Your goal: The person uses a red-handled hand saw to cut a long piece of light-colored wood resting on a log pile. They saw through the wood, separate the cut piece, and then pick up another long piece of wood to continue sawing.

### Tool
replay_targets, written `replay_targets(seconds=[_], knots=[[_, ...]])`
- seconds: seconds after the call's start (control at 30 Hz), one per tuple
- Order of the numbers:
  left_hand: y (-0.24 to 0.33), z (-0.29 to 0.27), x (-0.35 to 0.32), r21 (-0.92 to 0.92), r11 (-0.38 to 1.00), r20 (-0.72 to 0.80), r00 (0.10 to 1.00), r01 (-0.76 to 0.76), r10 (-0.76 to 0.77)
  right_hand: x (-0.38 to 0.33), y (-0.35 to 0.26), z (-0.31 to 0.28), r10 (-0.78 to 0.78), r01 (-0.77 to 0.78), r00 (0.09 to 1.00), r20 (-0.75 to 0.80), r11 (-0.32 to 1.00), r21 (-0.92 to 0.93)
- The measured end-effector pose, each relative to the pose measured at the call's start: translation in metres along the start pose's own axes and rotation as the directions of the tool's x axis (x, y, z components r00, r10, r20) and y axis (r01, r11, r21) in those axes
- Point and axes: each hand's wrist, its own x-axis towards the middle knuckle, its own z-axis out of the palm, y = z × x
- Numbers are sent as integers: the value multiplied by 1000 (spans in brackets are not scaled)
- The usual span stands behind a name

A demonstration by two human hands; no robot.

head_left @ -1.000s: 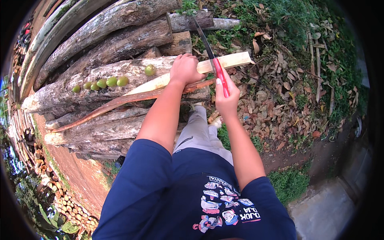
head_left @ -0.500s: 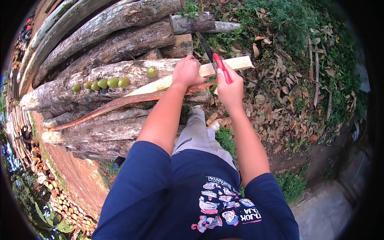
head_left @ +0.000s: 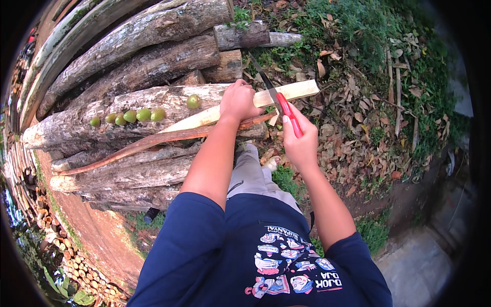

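My left hand [head_left: 239, 102] is closed over a pale length of cut wood [head_left: 300, 89], pressing it on top of a thick log [head_left: 174, 93]. My right hand [head_left: 303, 140] is wrapped around the red handle of a hand saw [head_left: 289, 113]. Its dark, narrow blade lies across the pale wood, just right of my left hand, with the tip pointing away and to the left. Below the wood, a reddish-brown strip of bark [head_left: 169, 137] runs leftward. Several round green fruits [head_left: 144, 114] sit in a row on the log, and one more fruit [head_left: 193, 101] sits nearer my left hand.
More logs [head_left: 148, 61] are stacked beyond and below this one. Dry leaves [head_left: 348, 133] and green plants [head_left: 368, 30] cover the ground at right. Piles of cut wood [head_left: 89, 271] line the far left, past a reddish dirt path [head_left: 102, 230]. Grey paving [head_left: 414, 271] shows at lower right.
My right hand has drawn the saw back toward me and slightly right, its blade still across the wood. My left hand keeps its grip. The whole view has shifted slightly.
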Motion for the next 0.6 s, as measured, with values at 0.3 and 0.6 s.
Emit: replay_targets(seconds=[0.3,0.6], knots=[[-9,5,-3,-23,999,-31,999,28,-28,-34,-7,-11,45,-45,999,19,999,-4],[-3,7,-4,-35,999,-31,999,-9,8,11,7,12,-45,45,999,-2,999,0]])
